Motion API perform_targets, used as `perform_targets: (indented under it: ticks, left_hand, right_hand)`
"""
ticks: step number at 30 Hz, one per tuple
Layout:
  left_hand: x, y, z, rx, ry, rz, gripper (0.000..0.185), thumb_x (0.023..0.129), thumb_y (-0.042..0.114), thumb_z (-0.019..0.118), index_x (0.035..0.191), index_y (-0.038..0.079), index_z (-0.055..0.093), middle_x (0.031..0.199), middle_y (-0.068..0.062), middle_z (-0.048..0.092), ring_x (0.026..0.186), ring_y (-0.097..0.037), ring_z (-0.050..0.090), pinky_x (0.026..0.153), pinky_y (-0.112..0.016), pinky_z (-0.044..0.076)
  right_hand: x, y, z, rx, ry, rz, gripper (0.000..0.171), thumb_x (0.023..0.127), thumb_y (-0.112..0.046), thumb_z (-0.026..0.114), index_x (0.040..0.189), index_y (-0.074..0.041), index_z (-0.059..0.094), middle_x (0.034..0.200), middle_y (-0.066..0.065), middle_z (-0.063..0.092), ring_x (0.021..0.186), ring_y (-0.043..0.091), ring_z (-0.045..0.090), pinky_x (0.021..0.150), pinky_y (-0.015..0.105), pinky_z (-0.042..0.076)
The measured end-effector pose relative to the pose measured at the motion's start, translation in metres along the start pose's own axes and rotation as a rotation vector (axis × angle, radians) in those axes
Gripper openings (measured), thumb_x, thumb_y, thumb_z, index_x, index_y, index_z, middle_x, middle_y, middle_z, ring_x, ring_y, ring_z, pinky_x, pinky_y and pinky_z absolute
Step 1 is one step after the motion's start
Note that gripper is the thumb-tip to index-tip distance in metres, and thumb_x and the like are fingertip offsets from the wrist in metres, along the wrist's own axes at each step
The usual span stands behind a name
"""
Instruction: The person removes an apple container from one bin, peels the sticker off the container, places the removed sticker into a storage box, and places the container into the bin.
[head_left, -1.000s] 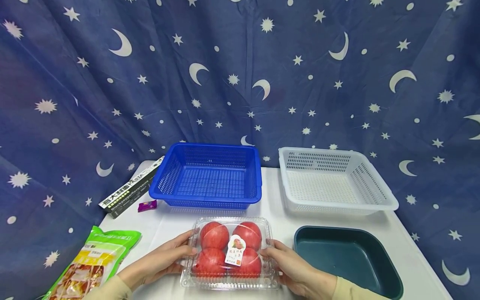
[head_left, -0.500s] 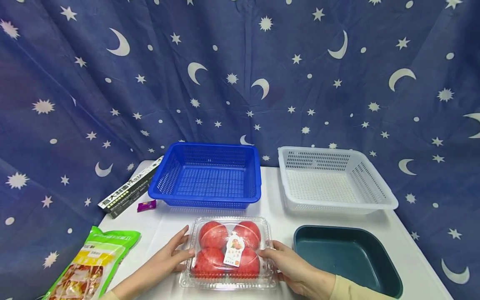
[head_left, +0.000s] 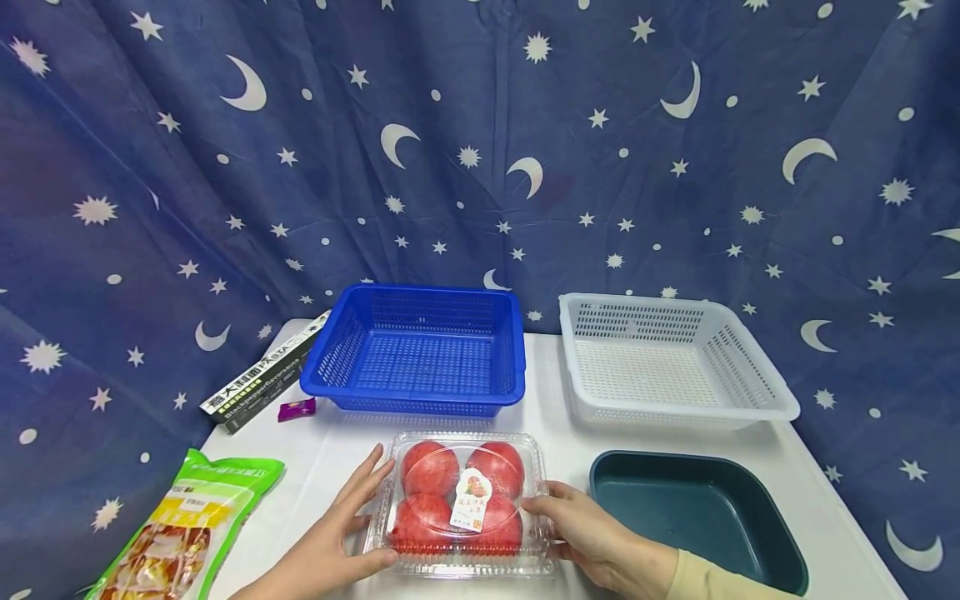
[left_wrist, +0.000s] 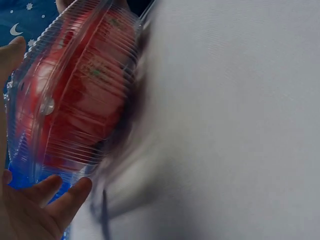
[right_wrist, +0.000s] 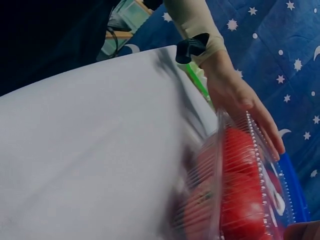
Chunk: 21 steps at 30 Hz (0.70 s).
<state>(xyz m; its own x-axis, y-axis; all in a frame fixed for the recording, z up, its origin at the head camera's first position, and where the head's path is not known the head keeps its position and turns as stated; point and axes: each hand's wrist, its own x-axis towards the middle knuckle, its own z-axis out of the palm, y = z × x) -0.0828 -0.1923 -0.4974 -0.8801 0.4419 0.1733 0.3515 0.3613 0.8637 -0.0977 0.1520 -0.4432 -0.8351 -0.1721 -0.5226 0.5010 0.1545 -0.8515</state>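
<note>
A clear plastic clamshell box (head_left: 465,568) with several round red fruits (head_left: 429,468) and a white label (head_left: 472,500) lies in the front middle of the table. My right hand (head_left: 596,537) grips its right side, thumb over the lid's edge and the other fingers largely hidden. At the left side my left hand (head_left: 326,533) has its fingers spread, thumb at the near left corner; whether it touches the box is unclear. The left wrist view shows the left fingertips (left_wrist: 82,190) close beside the ribbed wall. Only a bit of the right thumb (right_wrist: 302,231) shows in the right wrist view.
Behind the box stand a blue basket (head_left: 420,408) and a white basket (head_left: 675,414). A dark teal tub (head_left: 697,457) is at the right. On the left lie a green food bag (head_left: 187,517), a pasta box (head_left: 262,379) and a small purple packet (head_left: 297,409).
My left hand has loosened from the box's left side, its fingers opening wider and the thumb moving down to the near corner. The right hand and box stay nearly in place.
</note>
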Motion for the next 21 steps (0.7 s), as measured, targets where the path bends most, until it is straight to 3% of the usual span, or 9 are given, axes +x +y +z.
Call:
perform_targets:
  ticks: [4,8,13,17,21]
  left_hand:
    - [-0.002,-0.001,0.003,0.036,0.007,0.033,0.090,0.087,0.020,0.084,0.160,0.016,0.033,0.171,-0.011,0.011,0.142,-0.038,0.039,0.093,-0.047,0.054]
    - [-0.003,-0.002,0.004,0.039,0.012,0.004,0.085,0.088,0.022,0.083,0.159,0.021,0.037,0.171,-0.004,0.014,0.144,-0.025,0.036,0.093,-0.043,0.053]
    - [-0.003,-0.003,0.005,-0.012,0.004,-0.005,0.082,0.089,0.017,0.081,0.158,0.020,0.037,0.171,-0.008,0.013,0.139,-0.050,0.035,0.091,-0.052,0.055]
    - [-0.002,-0.002,0.005,-0.065,-0.001,-0.026,0.078,0.091,0.014,0.078,0.157,0.020,0.037,0.170,-0.012,0.012,0.138,-0.057,0.031,0.088,-0.057,0.056]
    - [-0.001,-0.001,0.005,-0.082,-0.002,-0.052,0.076,0.092,0.016,0.078,0.156,0.021,0.038,0.170,-0.013,0.012,0.140,-0.058,0.030,0.086,-0.058,0.056]
  right_hand:
    - [-0.004,-0.007,-0.003,-0.015,0.021,-0.018,0.080,0.094,-0.022,0.066,0.150,0.016,0.025,0.142,0.034,0.043,0.116,0.042,0.055,0.096,0.053,0.050]
    - [-0.009,-0.017,-0.005,-0.059,0.060,-0.074,0.080,0.092,-0.018,0.067,0.152,0.014,0.025,0.152,0.038,0.034,0.136,0.050,0.042,0.108,0.061,0.040]
    - [-0.017,-0.027,-0.011,-0.130,0.102,-0.191,0.072,0.093,-0.015,0.068,0.153,0.006,0.034,0.153,0.031,0.040,0.143,0.046,0.037,0.114,0.064,0.029]
    - [-0.017,-0.036,-0.017,-0.193,0.071,-0.323,0.058,0.096,-0.013,0.067,0.149,-0.001,0.047,0.146,0.020,0.053,0.137,0.039,0.047,0.111,0.061,0.036]
    - [-0.008,-0.044,-0.018,-0.415,0.026,-0.527,0.042,0.098,-0.013,0.066,0.138,-0.007,0.060,0.134,0.010,0.064,0.125,0.031,0.058,0.103,0.054,0.047]
